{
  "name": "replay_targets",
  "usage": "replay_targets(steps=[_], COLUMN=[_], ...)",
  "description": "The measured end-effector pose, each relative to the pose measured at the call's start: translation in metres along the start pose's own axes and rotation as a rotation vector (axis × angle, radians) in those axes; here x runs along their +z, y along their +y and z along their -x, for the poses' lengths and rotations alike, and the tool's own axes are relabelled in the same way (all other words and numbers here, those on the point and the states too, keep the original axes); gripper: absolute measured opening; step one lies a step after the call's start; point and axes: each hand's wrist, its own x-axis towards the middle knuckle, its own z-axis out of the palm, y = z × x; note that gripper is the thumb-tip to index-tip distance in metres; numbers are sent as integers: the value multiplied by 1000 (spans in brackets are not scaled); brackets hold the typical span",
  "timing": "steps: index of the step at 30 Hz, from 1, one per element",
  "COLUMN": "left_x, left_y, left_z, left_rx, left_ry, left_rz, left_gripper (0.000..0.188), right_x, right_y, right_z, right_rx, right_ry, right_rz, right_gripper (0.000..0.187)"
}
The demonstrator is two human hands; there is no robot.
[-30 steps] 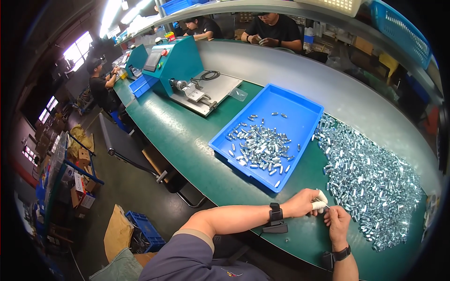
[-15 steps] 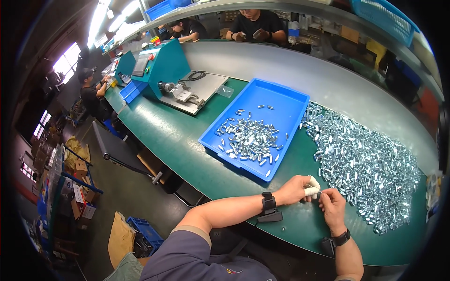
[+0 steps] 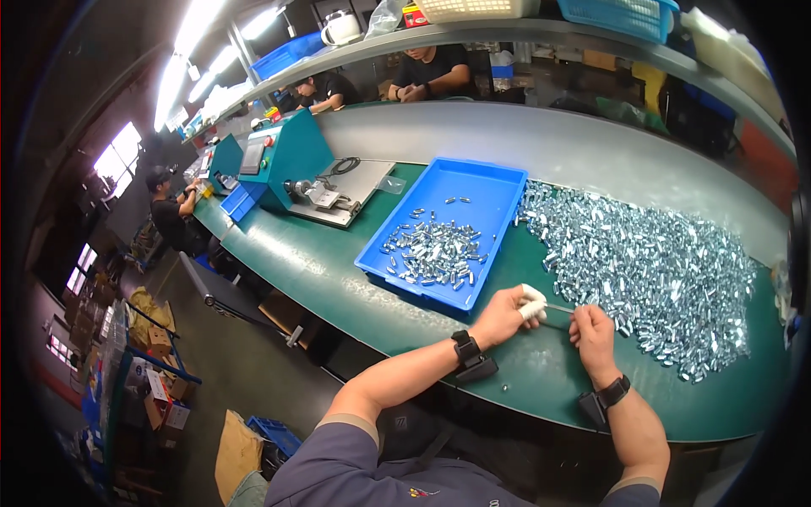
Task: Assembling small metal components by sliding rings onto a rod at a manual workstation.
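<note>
My left hand (image 3: 509, 314), with white covers on its finger and thumb tips, is closed in a pinch above the green table, close to the near corner of the tray. What it pinches is hidden by the fingers. My right hand (image 3: 593, 335) grips a thin metal rod (image 3: 558, 308) that points across to the left fingertips. Right of my hands spreads a big heap of small shiny metal pieces (image 3: 650, 270). Beyond my left hand, a blue tray (image 3: 498, 190) holds a smaller pile of similar metal pieces (image 3: 432, 252).
A teal machine (image 3: 291, 160) with a screen and a metal base plate stands farther left on the green table (image 3: 321, 279). One small piece (image 3: 505, 388) lies by the near edge. A grey partition (image 3: 439, 127) runs behind; other people sit beyond it.
My hands have drawn apart, so more of the rod shows between them. The view has shifted, showing more of the overhead shelf.
</note>
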Motion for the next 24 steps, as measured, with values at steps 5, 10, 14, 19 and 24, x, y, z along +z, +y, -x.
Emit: replay_targets(steps=[5,10,14,19,24], left_x=[-39,-89,-38,2,-5], left_y=[50,101,68,33,18], left_z=[0,-2,-24,-35,-42], left_rx=[296,735,554,511,223], left_ry=[263,746,165,-91,-17], left_rz=[-545,-1323,-1101,-1263,-854], left_gripper=[15,28,34,35,25], right_x=[-19,-6,-12,-13,-13], right_y=[-1,-10,-2,0,-3], right_z=[-11,-22,-20,-13,-10], right_rx=[-87,-77,-81,-100,-105], right_ry=[67,75,61,65,33], right_rz=[83,-53,-78,-64,-31], right_gripper=[33,31,30,31,31])
